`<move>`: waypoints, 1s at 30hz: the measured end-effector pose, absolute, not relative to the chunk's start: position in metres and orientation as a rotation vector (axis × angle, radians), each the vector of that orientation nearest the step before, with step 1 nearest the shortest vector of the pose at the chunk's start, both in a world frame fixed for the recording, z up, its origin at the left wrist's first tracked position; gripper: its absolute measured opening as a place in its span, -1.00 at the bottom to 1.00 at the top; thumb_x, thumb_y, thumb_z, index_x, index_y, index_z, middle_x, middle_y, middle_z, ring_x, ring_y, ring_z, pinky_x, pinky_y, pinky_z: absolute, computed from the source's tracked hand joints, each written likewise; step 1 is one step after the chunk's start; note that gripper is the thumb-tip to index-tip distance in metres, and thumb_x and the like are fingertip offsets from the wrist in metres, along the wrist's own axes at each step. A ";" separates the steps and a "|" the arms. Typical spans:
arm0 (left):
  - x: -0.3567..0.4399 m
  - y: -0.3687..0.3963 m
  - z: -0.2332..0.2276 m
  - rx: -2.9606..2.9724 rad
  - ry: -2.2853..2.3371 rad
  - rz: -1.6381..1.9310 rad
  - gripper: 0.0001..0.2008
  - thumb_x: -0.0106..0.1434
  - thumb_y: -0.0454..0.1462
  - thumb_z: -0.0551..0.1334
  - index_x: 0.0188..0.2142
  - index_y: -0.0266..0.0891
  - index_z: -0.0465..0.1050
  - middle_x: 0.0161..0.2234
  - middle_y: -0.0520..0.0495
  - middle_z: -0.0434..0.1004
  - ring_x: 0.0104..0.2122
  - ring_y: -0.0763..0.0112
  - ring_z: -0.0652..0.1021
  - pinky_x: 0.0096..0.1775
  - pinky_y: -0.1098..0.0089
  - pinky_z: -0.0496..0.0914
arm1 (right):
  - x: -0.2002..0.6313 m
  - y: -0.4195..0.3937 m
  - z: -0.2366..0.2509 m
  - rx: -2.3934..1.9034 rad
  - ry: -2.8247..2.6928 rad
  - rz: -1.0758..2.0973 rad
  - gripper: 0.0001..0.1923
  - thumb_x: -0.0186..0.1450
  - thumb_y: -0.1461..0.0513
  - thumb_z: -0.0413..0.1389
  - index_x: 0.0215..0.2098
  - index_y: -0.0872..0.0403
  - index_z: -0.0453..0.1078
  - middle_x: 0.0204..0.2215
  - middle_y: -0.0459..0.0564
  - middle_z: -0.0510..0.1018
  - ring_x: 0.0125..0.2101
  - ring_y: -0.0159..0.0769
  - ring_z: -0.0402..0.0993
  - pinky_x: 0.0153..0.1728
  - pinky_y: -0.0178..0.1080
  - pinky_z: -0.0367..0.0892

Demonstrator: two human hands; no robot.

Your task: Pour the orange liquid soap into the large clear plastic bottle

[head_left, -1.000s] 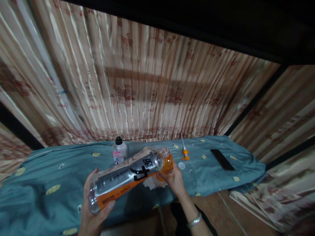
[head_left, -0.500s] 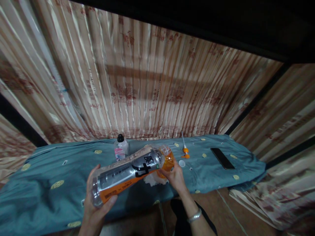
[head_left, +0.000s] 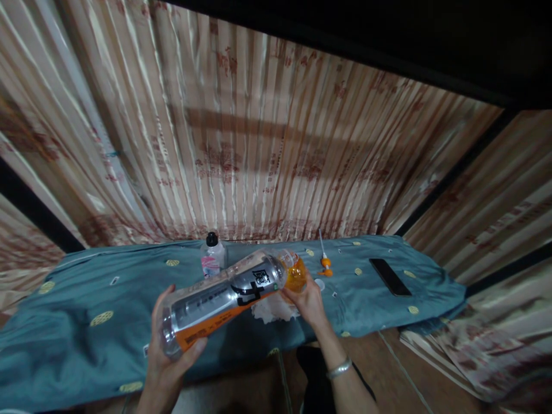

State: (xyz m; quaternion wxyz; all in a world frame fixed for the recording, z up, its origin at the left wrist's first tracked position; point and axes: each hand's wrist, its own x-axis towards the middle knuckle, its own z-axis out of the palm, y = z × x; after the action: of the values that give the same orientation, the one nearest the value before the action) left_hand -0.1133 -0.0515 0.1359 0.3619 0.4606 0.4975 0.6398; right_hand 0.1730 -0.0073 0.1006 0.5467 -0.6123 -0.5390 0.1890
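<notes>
Big drink bottle (head_left: 224,296) tipped low over the blue cloth (head_left: 86,299), left hand (head_left: 170,351) wrapped round its base, mouth at a small orange container (head_left: 296,277) clasped by the right hand (head_left: 307,302). Tilt further and liquid could overshoot onto the tissue (head_left: 271,309).

Two bare hands and forearms in view, no gloves, no sleeves reaching the wrists. Left hand (head_left: 166,345): no ring or band visible on the fingers or wrist that show. Right hand (head_left: 308,302): fingers plain, no ring seen. Right wrist carries a bracelet (head_left: 339,368), silver-coloured metal, smooth and rounded, catching a dull shine. Below and between the forearms, dark clothing (head_left: 317,379), black or near black; its cut and fabric cannot be made out in the dim light.
</notes>
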 end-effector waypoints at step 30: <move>-0.112 -0.056 0.141 1.170 1.287 1.625 0.01 -0.06 0.03 0.52 0.35 -0.06 0.24 0.08 -0.10 0.52 0.06 0.00 0.54 0.25 0.04 0.32 | 0.175 -0.006 0.095 -1.490 -1.272 0.431 -0.02 0.00 0.15 0.46 0.35 -0.03 0.26 0.11 0.08 0.64 0.08 0.05 0.62 0.10 0.03 0.52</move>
State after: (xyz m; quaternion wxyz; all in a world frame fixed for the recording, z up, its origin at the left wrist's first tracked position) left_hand -0.1120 -0.0560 0.1415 0.3713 0.4563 0.5021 0.6339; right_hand 0.1749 -0.0056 0.0947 0.5379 -0.6262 -0.5345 0.1813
